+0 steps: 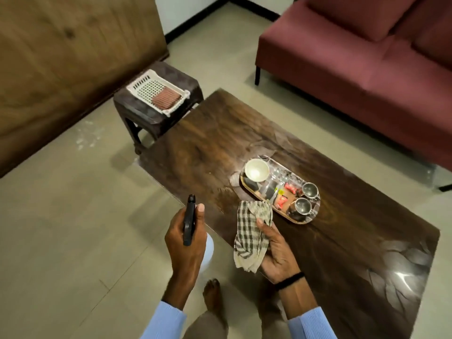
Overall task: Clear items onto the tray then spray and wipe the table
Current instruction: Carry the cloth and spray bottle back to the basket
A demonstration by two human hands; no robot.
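My left hand [187, 243] grips a spray bottle [189, 222] by its black trigger head, nozzle pointing away over the near edge of the dark wooden table [342, 236]; the white bottle body shows below my palm. A checked cloth [252, 234] hangs bunched from my right hand [276, 255] above the table's near side. Just beyond the cloth lies an oval tray [247, 189] carrying a white bowl [256, 170], two steel cups [309, 189], clear glasses and red packets.
A dark stool [137, 111] with a white plastic basket [156, 90] stands past the table's far left corner. A maroon sofa [367, 64] runs along the right. A wooden cabinet [61, 57] is at left. My bare foot [214, 294] rests on the tiled floor.
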